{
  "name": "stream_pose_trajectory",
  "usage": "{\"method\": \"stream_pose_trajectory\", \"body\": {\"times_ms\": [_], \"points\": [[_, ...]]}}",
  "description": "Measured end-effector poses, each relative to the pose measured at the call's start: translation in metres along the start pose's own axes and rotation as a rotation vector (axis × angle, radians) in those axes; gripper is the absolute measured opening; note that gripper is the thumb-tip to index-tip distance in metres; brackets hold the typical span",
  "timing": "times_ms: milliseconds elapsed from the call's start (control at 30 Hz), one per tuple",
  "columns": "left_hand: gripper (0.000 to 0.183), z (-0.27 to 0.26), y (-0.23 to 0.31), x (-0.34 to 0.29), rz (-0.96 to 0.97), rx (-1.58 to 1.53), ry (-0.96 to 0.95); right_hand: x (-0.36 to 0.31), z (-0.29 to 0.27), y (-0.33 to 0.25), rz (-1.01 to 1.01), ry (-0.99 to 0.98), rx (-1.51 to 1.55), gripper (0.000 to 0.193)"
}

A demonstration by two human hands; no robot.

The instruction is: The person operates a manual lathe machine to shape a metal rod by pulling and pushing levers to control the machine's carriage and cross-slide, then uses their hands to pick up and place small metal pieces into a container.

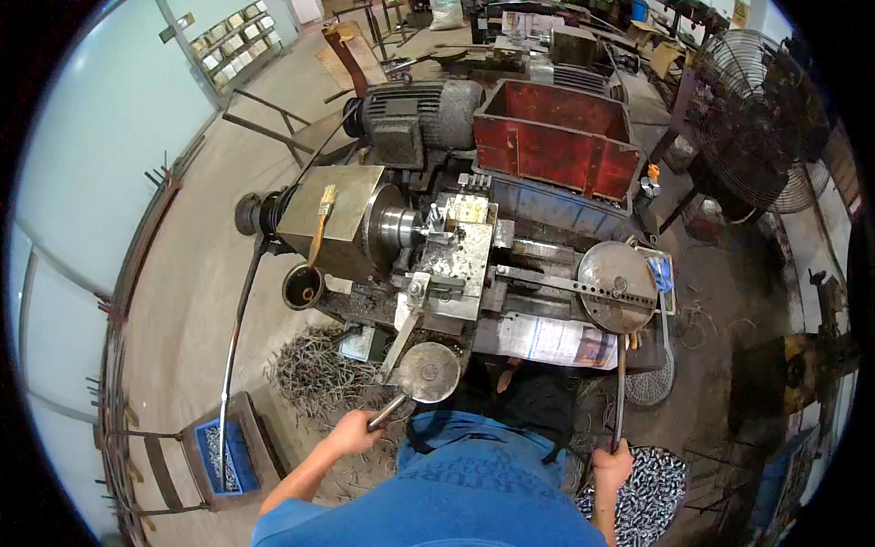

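Observation:
A small lathe stands before me, its spindle [397, 227] facing the tool slide [456, 251]. My left hand [355, 432] is wrapped round a short metal lever [390, 411], whose far end meets a round metal plate [429, 372] at the machine's front. To the right, my right hand [612, 467] is closed round a long metal rod [622, 392]. The rod runs up to a larger round plate [617, 290], crossed by a flat bar with a row of holes [570, 284]. Whether a workpiece sits in the spindle is too small to tell.
A brush [323, 219] lies on the headstock cover. Behind are a motor [422, 114] and a red bin [556, 137]. Metal shavings [319, 372] heap at left, near a blue tray of small parts [225, 456]. Many metal pieces [652, 497] lie at lower right; a fan [756, 118] stands beyond.

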State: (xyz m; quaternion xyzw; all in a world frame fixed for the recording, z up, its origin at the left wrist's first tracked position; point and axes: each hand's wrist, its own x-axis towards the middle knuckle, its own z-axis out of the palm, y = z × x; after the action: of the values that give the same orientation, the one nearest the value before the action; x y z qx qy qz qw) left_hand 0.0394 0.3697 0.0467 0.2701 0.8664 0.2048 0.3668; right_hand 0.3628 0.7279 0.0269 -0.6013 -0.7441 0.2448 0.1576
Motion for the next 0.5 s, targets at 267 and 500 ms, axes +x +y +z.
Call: {"method": "stream_pose_trajectory", "body": {"times_ms": [267, 500], "points": [[0.032, -0.015, 0.001, -0.003, 0.009, -0.264, -0.248, 0.083, -0.029, 0.068, -0.197, 0.117, -0.483, 0.026], [0.049, -0.053, -0.076, 0.073, -0.076, -0.328, 0.123, 0.271, -0.052, 0.065, -0.031, 0.250, -0.887, 0.047]]}}
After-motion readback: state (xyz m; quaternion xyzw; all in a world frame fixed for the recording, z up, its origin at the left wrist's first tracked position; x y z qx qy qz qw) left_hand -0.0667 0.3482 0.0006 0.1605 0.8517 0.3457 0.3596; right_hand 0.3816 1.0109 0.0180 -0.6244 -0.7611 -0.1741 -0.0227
